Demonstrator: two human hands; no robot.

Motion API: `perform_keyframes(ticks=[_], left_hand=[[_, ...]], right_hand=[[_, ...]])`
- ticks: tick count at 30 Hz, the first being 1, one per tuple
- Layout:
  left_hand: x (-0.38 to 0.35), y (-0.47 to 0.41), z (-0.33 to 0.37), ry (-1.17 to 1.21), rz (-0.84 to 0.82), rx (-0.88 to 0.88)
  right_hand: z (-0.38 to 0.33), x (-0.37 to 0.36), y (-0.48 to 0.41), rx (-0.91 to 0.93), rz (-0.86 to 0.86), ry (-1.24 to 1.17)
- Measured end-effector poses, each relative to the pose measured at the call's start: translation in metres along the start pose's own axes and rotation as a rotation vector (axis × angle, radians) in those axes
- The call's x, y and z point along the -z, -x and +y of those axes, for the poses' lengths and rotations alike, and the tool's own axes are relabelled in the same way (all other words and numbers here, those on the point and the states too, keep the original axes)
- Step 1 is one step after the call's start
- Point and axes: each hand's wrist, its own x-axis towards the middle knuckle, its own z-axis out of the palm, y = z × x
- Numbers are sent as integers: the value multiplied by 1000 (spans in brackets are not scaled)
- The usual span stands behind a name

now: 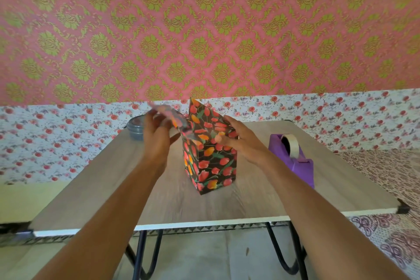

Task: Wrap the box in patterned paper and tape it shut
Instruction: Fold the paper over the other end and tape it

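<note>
Logging from the head view, biggest item down. Noted a wooden desk (204, 207) carrying everything. Found the box (211, 177) on end near mid-desk, long axis vertical, already sleeved in dark tulip paper (219, 161) down its sides, top end unsealed. Placed it straight ahead, between the two hands, neither clearly nearer. Upper end at hand height, so judged the coming fold to run inward and down over that open top.

Saw the purple tape dispenser (293, 163) on the desk to the right of the box, apart from it and near the right forearm. Judged the right hand the closer one for fetching tape.

Recorded the right hand (241, 138) flat, fingers straight, pressing paper against the box's upper right side. Recorded the left hand (156, 134) at the upper left, fingers curled round a raised flap (169, 115) of the paper; blurred, so exact pinch not readable. Marked a second flap (200, 112) upright and pointed at the far edge, touched by neither hand. Spotted a round grey tin (136, 129) behind the left hand, towards the desk's back edge.
</note>
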Motion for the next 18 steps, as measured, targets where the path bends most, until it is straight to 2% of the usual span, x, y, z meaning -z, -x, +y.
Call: perform_keyframes(ticks=[3, 5, 7, 10, 12, 14, 16, 18], left_hand=[[6, -7, 20, 74, -180, 65], [7, -7, 27, 23, -297, 142], [6, -8, 28, -54, -321, 153], [2, -5, 29, -160, -266, 110], [-1, 0, 27, -244, -257, 73], [-5, 5, 27, -298, -242, 63], [-9, 8, 30, -322, -236, 58], [-13, 7, 35, -342, -245, 68]], right_hand=[[0, 0, -11, 3, -89, 40], [2, 2, -14, 22, -90, 28], [6, 1, -14, 34, 17, -9], [17, -13, -7, 44, 258, -91], [26, -23, 3, 95, 309, -207], [39, -26, 10, 116, 240, -309], [46, -26, 10, 121, 129, -221], [43, -28, 9, 86, 88, -151]])
